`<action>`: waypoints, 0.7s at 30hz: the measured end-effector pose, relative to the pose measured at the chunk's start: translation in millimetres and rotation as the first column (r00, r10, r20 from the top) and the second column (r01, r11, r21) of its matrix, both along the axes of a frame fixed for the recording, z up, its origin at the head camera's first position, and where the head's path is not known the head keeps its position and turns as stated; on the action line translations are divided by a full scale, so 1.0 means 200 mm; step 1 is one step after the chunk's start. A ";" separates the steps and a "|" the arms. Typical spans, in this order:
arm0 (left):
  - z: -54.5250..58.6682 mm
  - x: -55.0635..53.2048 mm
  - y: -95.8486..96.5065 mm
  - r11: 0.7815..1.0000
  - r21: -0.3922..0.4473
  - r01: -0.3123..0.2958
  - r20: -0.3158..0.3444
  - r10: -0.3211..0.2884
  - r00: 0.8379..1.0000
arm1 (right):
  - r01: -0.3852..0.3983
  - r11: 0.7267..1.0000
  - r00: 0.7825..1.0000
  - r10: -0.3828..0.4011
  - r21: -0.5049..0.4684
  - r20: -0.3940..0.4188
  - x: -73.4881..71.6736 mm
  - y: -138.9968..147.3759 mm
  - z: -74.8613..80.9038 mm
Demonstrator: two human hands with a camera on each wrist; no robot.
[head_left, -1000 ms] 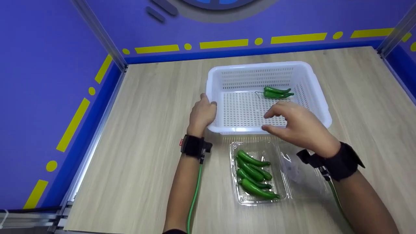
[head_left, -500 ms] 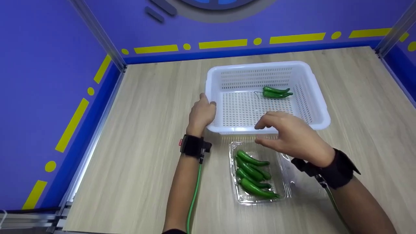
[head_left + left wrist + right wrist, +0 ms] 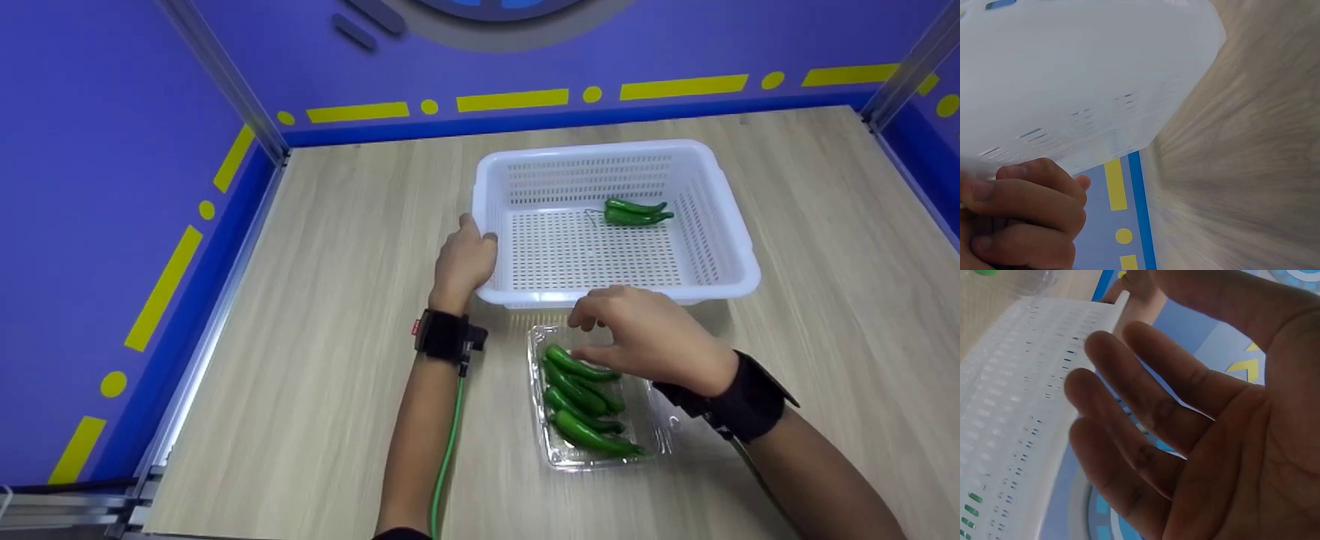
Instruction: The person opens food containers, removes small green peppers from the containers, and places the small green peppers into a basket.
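Note:
My left hand [image 3: 466,259] grips the left rim of a white perforated plastic basket [image 3: 592,152]; in the left wrist view its fingers [image 3: 1033,205] curl at the rim. Two green chili peppers [image 3: 637,217] lie together at the right of the basket's floor. In front of the basket stands a clear plastic clamshell box [image 3: 534,390] with several green chili peppers [image 3: 592,439] side by side. Over the box's far end is my right hand [image 3: 652,334], fingers spread and loosely bent, holding nothing. Its thumb overlaps the farthest pepper in the head view.
The box's clear lid [image 3: 686,439] lies folded out to the right, partly hidden by the right wrist. Blue panels [image 3: 360,71] with yellow marks border the wooden table [image 3: 337,337] at the back and sides. Green cables [image 3: 452,450] run from both wrist cameras.
My right hand has come from above the basket's near side back toward the person and slightly left, over the box. The left hand keeps its grip on the rim; the peppers stay put.

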State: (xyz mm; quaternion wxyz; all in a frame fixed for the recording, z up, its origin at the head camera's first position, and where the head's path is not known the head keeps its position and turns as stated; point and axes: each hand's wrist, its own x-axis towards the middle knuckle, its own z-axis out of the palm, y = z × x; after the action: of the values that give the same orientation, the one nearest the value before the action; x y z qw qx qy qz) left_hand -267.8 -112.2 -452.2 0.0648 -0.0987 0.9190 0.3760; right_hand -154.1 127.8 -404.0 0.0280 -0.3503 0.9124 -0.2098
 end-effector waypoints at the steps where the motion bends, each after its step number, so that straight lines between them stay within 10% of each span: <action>1: 0.00 0.00 0.00 1.000 0.004 0.000 -0.001 0.000 1.000 | -0.006 1.000 1.000 0.006 0.012 0.003 0.00 -0.01 -0.01; 10: -0.01 -0.01 -0.01 1.000 0.003 0.007 -0.020 -0.007 1.000 | -0.051 0.995 0.998 0.053 0.089 -0.031 -0.01 -0.06 -0.12; 21: 0.00 -0.01 0.00 1.000 -0.011 -0.001 -0.001 0.001 1.000 | -0.014 0.980 0.994 -0.009 0.198 0.113 0.00 -0.07 -0.16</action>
State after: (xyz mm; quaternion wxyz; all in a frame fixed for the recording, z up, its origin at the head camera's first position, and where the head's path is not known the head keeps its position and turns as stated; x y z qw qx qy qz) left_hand -269.4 -112.8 -452.2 0.0636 -0.0991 0.9211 0.3712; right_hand -153.6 113.1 -436.4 0.1146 -0.3344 0.9253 -0.1372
